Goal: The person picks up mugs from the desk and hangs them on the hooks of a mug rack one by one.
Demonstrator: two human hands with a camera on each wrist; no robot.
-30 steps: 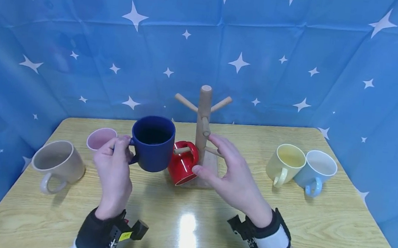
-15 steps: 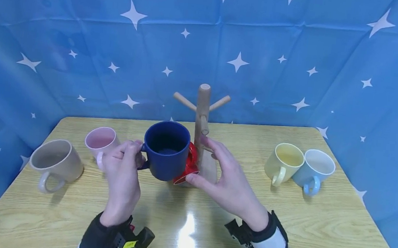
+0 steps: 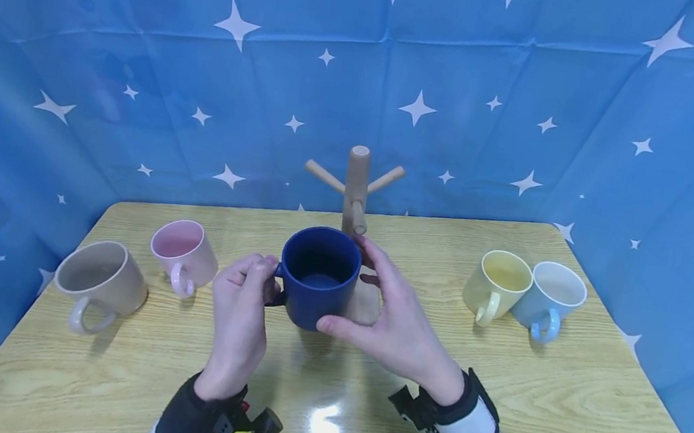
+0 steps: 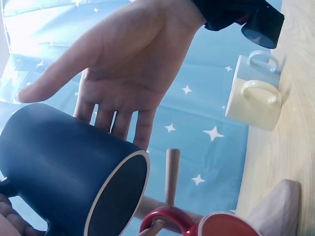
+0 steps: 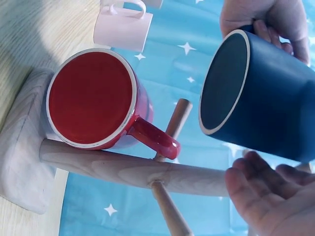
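Pinched by its handle in my left hand [image 3: 241,315], a dark blue mug [image 3: 318,295] is raised in front of the wooden mug tree [image 3: 357,175]. My right hand [image 3: 396,320] lies along the mug's right side, thumb apart from relaxed fingers; whether it touches the mug I cannot tell. Hanging by its handle on a lower peg is a red mug [image 5: 93,98], visible in both wrist views but hidden behind the blue one in the head view. The pegs [image 3: 387,180] at the top of the tree hold nothing.
On the left of the wooden table [image 3: 132,391] stand a greyish-beige mug [image 3: 101,286] and a pink mug [image 3: 184,256]. A pale yellow mug [image 3: 497,289] and a light blue mug [image 3: 547,301] sit side by side on the right. A starry blue cloth [image 3: 333,102] hangs behind.
My left hand has carried the blue mug right and slightly down, close to my right hand. It now covers the red mug in the head view. The right hand has barely moved.
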